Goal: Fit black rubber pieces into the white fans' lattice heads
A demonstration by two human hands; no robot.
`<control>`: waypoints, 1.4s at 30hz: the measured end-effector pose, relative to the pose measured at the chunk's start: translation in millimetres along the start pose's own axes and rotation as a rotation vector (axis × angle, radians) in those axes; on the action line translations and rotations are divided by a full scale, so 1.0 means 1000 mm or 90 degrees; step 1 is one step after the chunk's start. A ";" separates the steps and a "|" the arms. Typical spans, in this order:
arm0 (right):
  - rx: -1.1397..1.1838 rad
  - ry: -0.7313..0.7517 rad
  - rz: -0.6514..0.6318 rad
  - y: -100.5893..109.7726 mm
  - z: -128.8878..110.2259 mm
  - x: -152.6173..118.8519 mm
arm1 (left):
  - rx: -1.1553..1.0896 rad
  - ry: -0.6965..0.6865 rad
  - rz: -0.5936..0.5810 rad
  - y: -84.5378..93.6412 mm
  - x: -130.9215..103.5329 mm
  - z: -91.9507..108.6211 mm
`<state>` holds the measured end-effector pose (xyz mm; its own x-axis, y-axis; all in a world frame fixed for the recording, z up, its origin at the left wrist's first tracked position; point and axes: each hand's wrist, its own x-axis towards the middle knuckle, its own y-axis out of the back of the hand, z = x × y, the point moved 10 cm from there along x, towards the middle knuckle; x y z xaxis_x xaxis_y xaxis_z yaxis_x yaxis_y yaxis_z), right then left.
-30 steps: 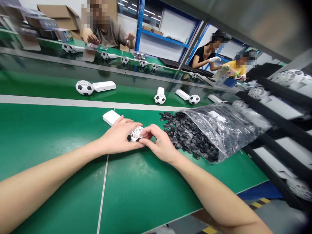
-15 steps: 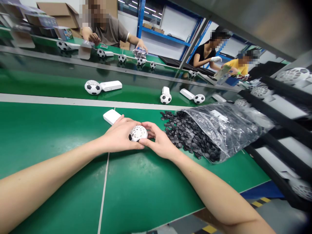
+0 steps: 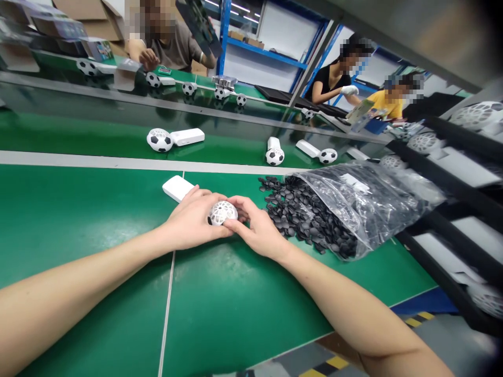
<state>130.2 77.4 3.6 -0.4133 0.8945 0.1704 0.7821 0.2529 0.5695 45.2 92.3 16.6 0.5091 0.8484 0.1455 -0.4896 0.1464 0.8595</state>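
My left hand [image 3: 194, 217] is closed around a white soccer-ball-shaped piece [image 3: 222, 212] with an openwork shell. A white flat handle [image 3: 178, 188] sticks out beyond the left fingers; it appears to belong to the same piece, though the joint is hidden. On the ball's right side, my right hand [image 3: 255, 228] grips with thumb and fingers, and some of its fingertips are hidden behind the ball. Black patches show at the ball's lower left. Just right of my right hand lies a pile of small black plastic pieces [image 3: 298, 209], spilling from a clear plastic bag [image 3: 377, 204].
Beyond the white strip [image 3: 98, 161], ball-headed pieces with white handles [image 3: 160, 140] lie on a green belt. Dark racks [image 3: 444, 230] with more white pieces stand at right. Across the line, a co-worker [image 3: 168, 42] holds up a dark panel [image 3: 198, 23]; two other people sit farther right.
Pieces on the nearer belt have shifted right. The ball has turned slightly between my hands, showing less black. The co-worker opposite has left the silvery stack and raised a dark panel.
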 end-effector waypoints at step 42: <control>-0.480 -0.128 -0.064 0.046 0.028 0.006 | -0.042 -0.089 -0.080 -0.002 0.011 0.008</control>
<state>176.6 104.3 8.1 -0.3167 0.9483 -0.0190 0.1880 0.0824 0.9787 57.5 96.9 20.1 0.6607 0.7426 0.1098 -0.4592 0.2841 0.8417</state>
